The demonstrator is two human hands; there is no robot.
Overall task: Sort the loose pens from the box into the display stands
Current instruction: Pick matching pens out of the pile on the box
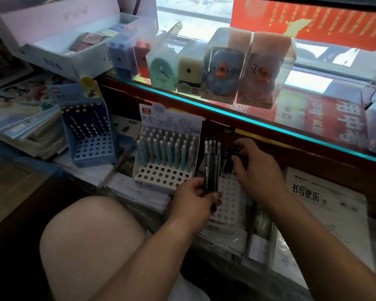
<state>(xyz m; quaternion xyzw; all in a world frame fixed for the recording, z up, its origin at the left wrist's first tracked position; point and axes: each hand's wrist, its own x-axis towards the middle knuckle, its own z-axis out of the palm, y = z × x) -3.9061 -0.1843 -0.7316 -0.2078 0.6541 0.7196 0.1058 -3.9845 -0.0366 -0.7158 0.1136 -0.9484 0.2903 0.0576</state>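
Note:
My left hand point(193, 197) grips a bundle of several black pens point(212, 164), held upright. Just behind it lies a white display stand point(229, 199) with rows of holes. My right hand point(256, 166) reaches over the back of that stand, its fingers curled on a dark pen point(228, 165) standing in a hole. Left of it, a second white stand point(161, 175) holds several pale blue and white pens point(167, 148). A blue stand point(91, 146) further left holds several dark patterned pens at its back.
A glass shelf point(226, 114) with a teal edge runs above the stands, carrying boxed sharpeners point(224, 66). Stacked notebooks and booklets point(26, 131) lie to the left, wrapped paper packs point(326, 205) to the right. My bare knee point(91, 240) is at the lower left.

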